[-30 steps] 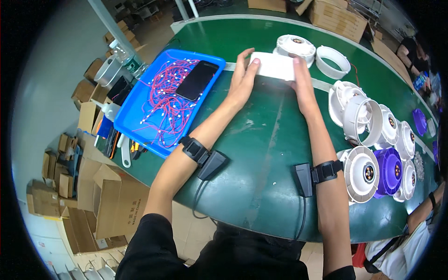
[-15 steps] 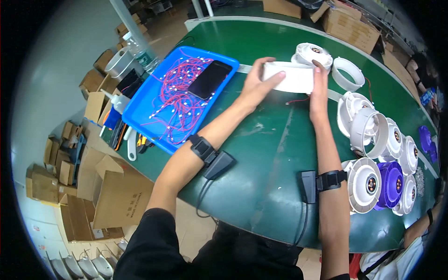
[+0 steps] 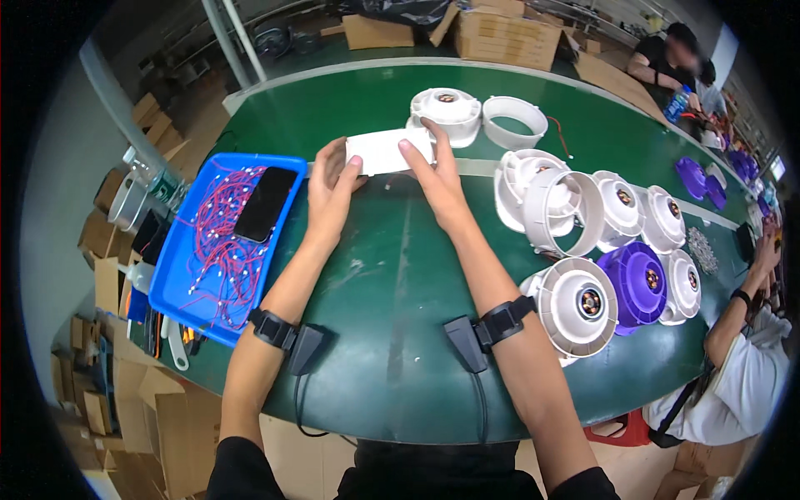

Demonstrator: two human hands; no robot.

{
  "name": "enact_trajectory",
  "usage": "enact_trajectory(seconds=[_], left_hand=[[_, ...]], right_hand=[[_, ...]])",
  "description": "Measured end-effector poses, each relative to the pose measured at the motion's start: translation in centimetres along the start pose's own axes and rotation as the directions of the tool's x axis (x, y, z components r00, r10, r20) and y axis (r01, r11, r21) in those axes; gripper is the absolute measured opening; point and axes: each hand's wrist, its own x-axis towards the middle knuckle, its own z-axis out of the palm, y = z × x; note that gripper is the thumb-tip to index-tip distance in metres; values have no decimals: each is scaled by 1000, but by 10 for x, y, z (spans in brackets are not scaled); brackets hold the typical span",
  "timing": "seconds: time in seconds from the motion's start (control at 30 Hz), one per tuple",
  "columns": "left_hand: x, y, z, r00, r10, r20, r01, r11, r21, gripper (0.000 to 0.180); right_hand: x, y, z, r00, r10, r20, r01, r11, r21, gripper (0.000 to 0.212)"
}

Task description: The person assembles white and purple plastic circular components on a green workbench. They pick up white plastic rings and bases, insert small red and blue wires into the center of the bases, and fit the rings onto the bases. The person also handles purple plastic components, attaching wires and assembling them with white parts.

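Both my hands hold up a white plastic ring-like part [image 3: 385, 152] above the far half of the green table, its side wall facing me. My left hand [image 3: 332, 196] grips its left end, thumb on the near wall. My right hand [image 3: 439, 179] closes on the right end, its thumb also pressed on the near wall. The far side of the part is hidden. Just behind my right hand stands a white motor housing [image 3: 447, 115], and beside it lies an open white ring [image 3: 514, 123]. Each forearm wears a black strapped-on device.
At left, a blue tray [image 3: 162, 279] holds pink-red wires [image 3: 218, 250] and a black phone [image 3: 265, 204]. Several white housings [image 3: 575, 304] and a purple one [image 3: 635, 283] crowd the right side. A co-worker's arm [image 3: 733, 321] reaches in at far right; another person sits beyond the table.
The view has swung right, so the table's contents sit farther left in the picture. My right thumb now lies across the near wall of the white part, which both hands still hold.
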Motion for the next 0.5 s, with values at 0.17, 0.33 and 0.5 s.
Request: enact_trajectory(seconds=[0.17, 0.33, 0.5], left_hand=[[1, -6, -6, 996, -60, 63, 62, 998, -30, 55], [3, -26, -20, 905, -128, 405, 268, 912, -310, 72], [-5, -12, -4, 930, -99, 355, 197, 947, -253, 82]], right_hand=[[1, 0, -7, 988, 155, 6, -153, 973, 170, 66], [1, -4, -6, 944, 299, 141, -331, 860, 388, 60], [2, 1, -11, 959, 283, -8, -272, 929, 253, 68]])
